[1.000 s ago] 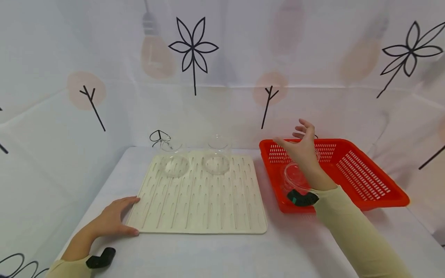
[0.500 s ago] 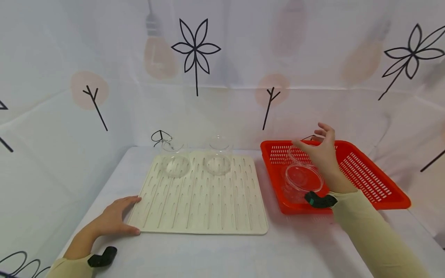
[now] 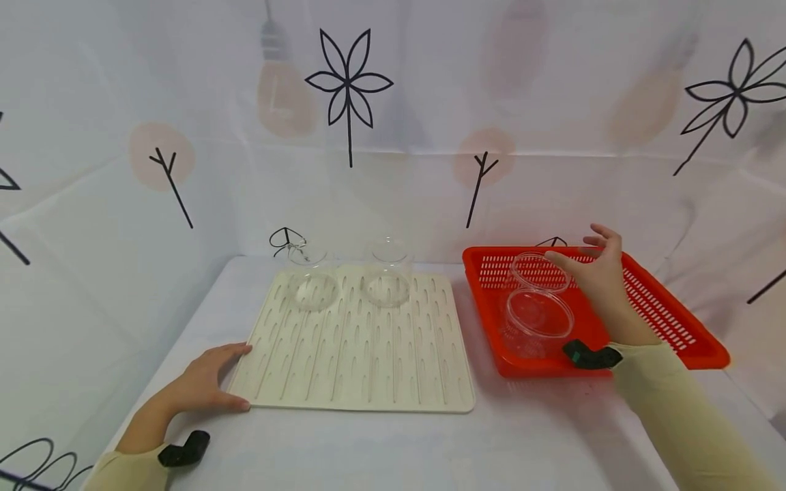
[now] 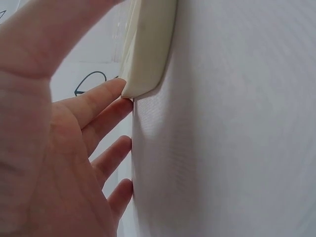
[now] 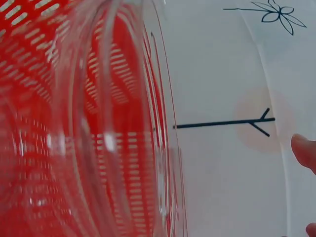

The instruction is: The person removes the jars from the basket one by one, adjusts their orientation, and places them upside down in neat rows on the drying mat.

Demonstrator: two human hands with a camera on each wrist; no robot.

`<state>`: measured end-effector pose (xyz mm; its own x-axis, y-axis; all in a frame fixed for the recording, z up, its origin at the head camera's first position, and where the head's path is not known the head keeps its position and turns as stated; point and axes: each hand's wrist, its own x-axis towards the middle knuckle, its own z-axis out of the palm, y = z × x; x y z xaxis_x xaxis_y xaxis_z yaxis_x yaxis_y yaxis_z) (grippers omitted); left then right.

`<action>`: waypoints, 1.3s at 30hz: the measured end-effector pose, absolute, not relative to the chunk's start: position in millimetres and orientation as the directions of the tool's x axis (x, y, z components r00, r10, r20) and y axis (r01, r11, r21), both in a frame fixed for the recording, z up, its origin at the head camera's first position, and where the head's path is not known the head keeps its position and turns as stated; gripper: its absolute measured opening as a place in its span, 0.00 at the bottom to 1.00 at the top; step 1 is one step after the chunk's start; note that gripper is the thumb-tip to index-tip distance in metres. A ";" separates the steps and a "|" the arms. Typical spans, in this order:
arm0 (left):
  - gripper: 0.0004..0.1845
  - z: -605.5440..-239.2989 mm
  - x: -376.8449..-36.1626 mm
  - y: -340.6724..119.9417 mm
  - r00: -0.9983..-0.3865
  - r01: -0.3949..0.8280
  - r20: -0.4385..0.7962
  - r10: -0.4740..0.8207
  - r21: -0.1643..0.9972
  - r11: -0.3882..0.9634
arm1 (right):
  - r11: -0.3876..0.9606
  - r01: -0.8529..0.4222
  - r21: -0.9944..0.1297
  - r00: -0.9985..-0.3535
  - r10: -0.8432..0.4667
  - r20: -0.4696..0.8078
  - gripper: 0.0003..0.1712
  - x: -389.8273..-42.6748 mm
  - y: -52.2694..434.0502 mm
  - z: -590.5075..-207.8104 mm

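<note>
My left hand point(image 3: 205, 383) lies flat on the table and touches the near left corner of the cream drying mat point(image 3: 356, 341); the left wrist view shows its fingers point(image 4: 94, 111) straight against the mat's corner point(image 4: 148, 54). My right hand point(image 3: 598, 276) hovers open over the red basket point(image 3: 669, 320), fingers spread, just right of two clear glass bowls: the far one point(image 3: 540, 269) and the near one point(image 3: 538, 320). In the right wrist view a clear bowl point(image 5: 98, 123) fills the picture against the red basket point(image 5: 29, 29). Two more clear glasses point(image 3: 313, 279) point(image 3: 387, 276) stand at the mat's far edge.
A white cloth with black flower and twig drawings covers the table point(image 3: 381, 443) and the walls behind. The basket stands right of the mat, almost touching it. Black wrist straps point(image 3: 184, 450) point(image 3: 589, 356) sit on both cuffs.
My right hand has moved to the right across the basket, from above the bowls to beside them, uncovering both. The left hand has stayed put at the mat's corner.
</note>
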<state>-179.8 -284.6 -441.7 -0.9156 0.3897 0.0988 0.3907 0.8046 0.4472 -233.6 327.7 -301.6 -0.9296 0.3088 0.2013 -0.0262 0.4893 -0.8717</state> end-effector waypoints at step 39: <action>0.54 -442.0 -180.1 -283.3 -0.933 0.341 0.057 0.355 0.456 0.822 | 0.653 -0.022 -0.757 -0.954 -0.241 -0.181 0.54 -274.6 416.6 -346.5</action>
<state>-180.1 -283.3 -442.0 -0.9330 0.3553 0.0575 0.3411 0.8219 0.4561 -274.6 416.6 -346.5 -0.9536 -0.2410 -0.1806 -0.0216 0.6530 -0.7570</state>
